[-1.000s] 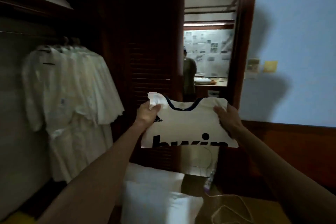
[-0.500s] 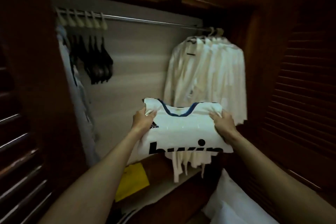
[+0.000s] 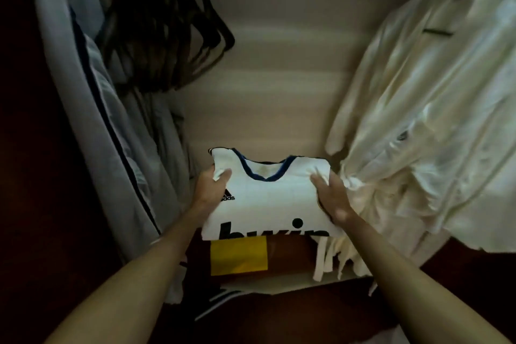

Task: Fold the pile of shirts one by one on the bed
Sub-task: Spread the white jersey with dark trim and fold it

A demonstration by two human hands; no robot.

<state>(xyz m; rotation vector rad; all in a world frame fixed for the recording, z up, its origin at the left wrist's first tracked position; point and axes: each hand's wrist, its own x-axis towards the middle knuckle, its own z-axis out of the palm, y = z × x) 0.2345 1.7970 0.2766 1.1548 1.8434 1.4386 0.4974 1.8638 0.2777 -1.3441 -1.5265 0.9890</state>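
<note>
Folded shirt [image 3: 268,198], white with a dark blue V-collar and black lettering, held flat in mid-air inside an open wardrobe, collar pointing away toward the pale back wall [image 3: 282,70]. Gripped at both upper corners. Left hand [image 3: 210,190] on the shirt's left edge beside the small black logo, thumb curled over the top and pinching a bunched fold of cloth, remaining fingers hidden beneath. Right hand [image 3: 331,195] on the shirt's right edge, fingers laid over the top surface and curled round the side, clasping the fabric. Both forearms stretched forward and converging on the shirt, wrists nearly straight. Right of the shirt, a row of hanging white shirts [image 3: 424,120], hems just beside the right hand. Left of the shirt, a hanging grey garment [image 3: 92,109] with a dark stripe; above and left, a cluster of dark hangers [image 3: 167,33], blurred. Directly below the shirt's near edge, a yellow sheet [image 3: 238,257] on the wardrobe floor.
</note>
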